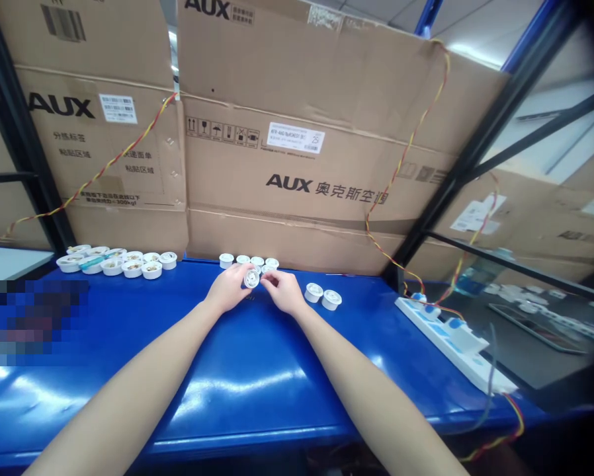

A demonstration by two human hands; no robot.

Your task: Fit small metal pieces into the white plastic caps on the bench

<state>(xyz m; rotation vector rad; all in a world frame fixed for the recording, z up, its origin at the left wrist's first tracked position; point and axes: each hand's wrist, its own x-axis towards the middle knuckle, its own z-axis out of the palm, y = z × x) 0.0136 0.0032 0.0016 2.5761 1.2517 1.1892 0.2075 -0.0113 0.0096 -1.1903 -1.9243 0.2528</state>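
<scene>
White cup (251, 279) is gripped by the left hand (229, 289), tilted, seemingly to expose its top; the right hand (283, 291) curls just beside it, its hold unclear.

Cups (331, 301) on table (257, 350) — cardboard panels (297, 162) behind.

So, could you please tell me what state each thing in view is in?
Left hand: holding a white cup
White cup: tilted; lid unclear
Right hand: fingers bent beside it
Left-side cups: upright, clustered
Back cups: upright, partly hidden
Right-side cups: upright, side by side
Wires: twisted together
Power strip: lying flat; power unclear
</scene>
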